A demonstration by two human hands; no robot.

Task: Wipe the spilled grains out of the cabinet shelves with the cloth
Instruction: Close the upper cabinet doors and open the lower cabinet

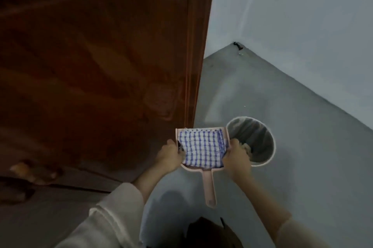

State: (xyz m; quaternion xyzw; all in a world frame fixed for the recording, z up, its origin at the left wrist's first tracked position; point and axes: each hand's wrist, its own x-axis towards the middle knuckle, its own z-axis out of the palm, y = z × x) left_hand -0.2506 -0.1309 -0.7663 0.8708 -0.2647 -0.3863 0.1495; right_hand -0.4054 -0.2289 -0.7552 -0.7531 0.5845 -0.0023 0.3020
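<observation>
**Cloth carried in the dustpan, beside the bin**

The blue-and-white checked cloth [201, 147] lies folded flat inside a pink dustpan [201, 169], covering most of its tray from the front lip back to the rear wall. The person holds the dustpan with both hands. The left hand [169, 156] is curled round the left side wall. The right hand [236, 158] is curled round the right side wall, with the thumb lying on the cloth's right edge. The dustpan's handle [210, 189] points back toward the person, and neither hand touches it.

A round grey bin [273, 146] stands on the grey floor [292, 187], just right of the dustpan. The right hand's fingers reach over its left rim. A pale clump shows there, and whether it is grain cannot be told.

A brown wooden panel [101, 66] rises to the left, its edge just beyond the dustpan's front left corner. A pale wall [302, 25] meets the floor behind. A light sleeve [113, 217] covers the left forearm.
</observation>
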